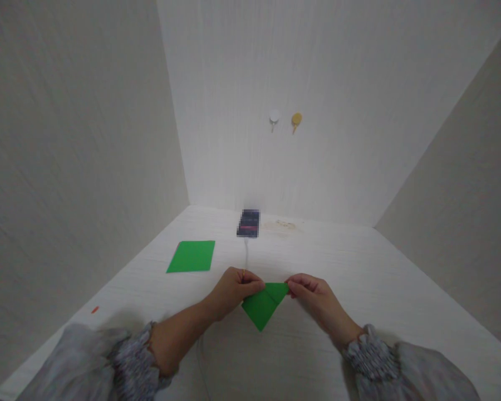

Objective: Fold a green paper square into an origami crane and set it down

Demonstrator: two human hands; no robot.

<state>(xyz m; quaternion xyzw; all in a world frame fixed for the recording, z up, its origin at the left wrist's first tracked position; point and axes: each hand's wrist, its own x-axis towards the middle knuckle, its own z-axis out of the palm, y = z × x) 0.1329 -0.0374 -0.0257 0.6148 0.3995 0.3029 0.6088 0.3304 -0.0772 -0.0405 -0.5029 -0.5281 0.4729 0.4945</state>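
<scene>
A folded piece of green paper (260, 307) is held between my two hands above the white table, one point facing down toward me. My left hand (239, 287) pinches its upper left part, with the thumb on top. At the paper's upper right corner, the thumb and fingers of my right hand (311, 289) are closed on the tip. A crease or folded edge runs across the paper's upper right part. Farther left, a flat green paper stack or sheet (191, 256) lies on the table.
A dark, blurred-out device (249, 223) sits at the table's back, with a pale cable (246, 253) running toward me beneath my left hand. A small orange piece (94, 309) lies at the left. Two hooks, white (274, 117) and gold (296, 118), are on the back wall.
</scene>
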